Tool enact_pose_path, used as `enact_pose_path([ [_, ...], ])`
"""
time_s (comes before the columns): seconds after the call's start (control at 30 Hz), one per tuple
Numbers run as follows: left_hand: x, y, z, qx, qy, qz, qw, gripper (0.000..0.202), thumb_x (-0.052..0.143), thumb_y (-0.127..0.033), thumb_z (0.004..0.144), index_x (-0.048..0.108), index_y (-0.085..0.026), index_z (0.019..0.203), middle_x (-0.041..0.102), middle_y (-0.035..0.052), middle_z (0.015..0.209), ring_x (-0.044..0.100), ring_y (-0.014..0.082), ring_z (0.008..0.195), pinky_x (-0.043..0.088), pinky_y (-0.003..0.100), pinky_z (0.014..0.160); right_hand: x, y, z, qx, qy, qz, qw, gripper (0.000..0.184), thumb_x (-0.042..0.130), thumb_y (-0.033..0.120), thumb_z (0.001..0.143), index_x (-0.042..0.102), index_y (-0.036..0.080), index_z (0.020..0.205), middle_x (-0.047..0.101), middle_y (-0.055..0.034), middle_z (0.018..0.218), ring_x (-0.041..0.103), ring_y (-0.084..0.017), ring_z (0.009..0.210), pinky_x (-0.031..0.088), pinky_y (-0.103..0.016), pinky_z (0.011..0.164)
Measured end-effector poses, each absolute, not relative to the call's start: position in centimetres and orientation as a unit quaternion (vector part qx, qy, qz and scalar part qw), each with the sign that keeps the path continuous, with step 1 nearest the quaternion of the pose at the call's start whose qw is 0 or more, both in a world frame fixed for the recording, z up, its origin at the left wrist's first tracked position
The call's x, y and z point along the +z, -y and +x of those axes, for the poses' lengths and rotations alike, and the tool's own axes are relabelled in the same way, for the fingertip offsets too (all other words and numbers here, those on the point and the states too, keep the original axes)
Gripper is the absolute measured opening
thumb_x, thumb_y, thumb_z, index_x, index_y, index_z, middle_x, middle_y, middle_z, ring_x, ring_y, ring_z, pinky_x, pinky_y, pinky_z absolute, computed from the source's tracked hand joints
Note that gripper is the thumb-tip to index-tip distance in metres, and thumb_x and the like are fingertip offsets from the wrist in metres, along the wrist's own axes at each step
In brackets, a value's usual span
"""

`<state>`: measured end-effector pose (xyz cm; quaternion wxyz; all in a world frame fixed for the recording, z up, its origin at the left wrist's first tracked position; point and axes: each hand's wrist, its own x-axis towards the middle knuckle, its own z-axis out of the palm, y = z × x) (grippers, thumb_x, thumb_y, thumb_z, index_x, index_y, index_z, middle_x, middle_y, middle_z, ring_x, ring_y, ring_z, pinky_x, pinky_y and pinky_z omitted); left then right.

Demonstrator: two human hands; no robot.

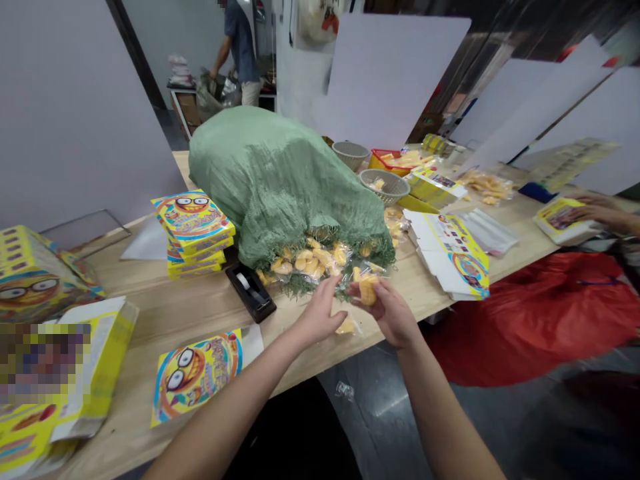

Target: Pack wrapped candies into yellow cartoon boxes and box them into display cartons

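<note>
Out of the mouth of a big green woven sack (280,180) spill several yellow pieces in clear wrappers (320,260). My right hand (393,310) is closed on one yellow wrapped piece (369,288) just in front of the sack. Close to its left, my left hand (323,313) has its fingers stretched toward the spilled pieces, thumb apart, with nothing visible in it. Another wrapped piece (346,326) lies on the table below my hands. A black tape dispenser (251,292) stands left of the sack's mouth.
Yellow printed boxes (195,220) are stacked left of the sack, with one flat box (197,373) nearer me. Grey baskets (385,185) and a red tray (393,162) stand behind right. A co-worker's hand (595,210) holds a box at right. Another person (243,53) stands behind.
</note>
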<state>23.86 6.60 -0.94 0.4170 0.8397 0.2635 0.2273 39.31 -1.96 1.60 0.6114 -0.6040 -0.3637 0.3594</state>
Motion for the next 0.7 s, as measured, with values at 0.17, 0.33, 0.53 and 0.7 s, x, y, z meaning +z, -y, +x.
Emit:
enact_pose_path([
  [0.17,-3.4,-7.7,27.4,0.129,-0.259,0.901,0.323,0.059,0.051,-0.013,0.081,0.040,-0.017,0.138,0.037,0.0144,0.149,0.033,0.0252,0.139,0.029,0.044,0.115,9.2,0.5,41.5,-0.223,0.416,-0.589,0.656,0.039,0.050,0.042,0.091,0.055,0.021,0.124,0.061,-0.0143,0.115,0.052,-0.033,0.122,0.046,-0.054,0.095],
  [0.33,-4.7,-7.1,28.4,0.094,-0.255,0.920,0.283,0.051,0.055,-0.019,0.081,0.049,-0.017,0.132,0.042,0.0138,0.146,0.036,0.0294,0.137,0.033,0.047,0.112,17.5,-9.4,52.4,-0.444,0.459,-0.605,0.476,0.056,0.038,0.038,0.093,0.033,0.010,0.141,0.045,-0.0207,0.137,0.039,-0.029,0.133,0.028,-0.052,0.111],
  [0.53,-3.0,-7.8,28.3,0.085,-0.308,0.924,0.210,0.034,0.047,-0.015,0.085,0.058,-0.019,0.117,0.057,0.0101,0.129,0.050,0.0250,0.123,0.042,0.040,0.102,13.7,-10.9,53.2,-0.364,0.421,-0.643,0.526,0.046,0.048,0.026,0.084,0.049,0.012,0.127,0.058,-0.0155,0.118,0.053,-0.027,0.112,0.042,-0.049,0.097],
  [0.7,-1.4,-12.4,27.9,0.066,-0.420,0.890,0.164,0.027,0.038,-0.010,0.089,0.057,-0.014,0.108,0.063,0.0170,0.112,0.059,0.0267,0.109,0.046,0.040,0.092,4.2,-6.3,47.7,-0.066,0.505,-0.702,0.499,0.024,0.049,0.030,0.084,0.069,0.020,0.092,0.067,-0.0069,0.080,0.060,-0.020,0.069,0.048,-0.034,0.064],
])
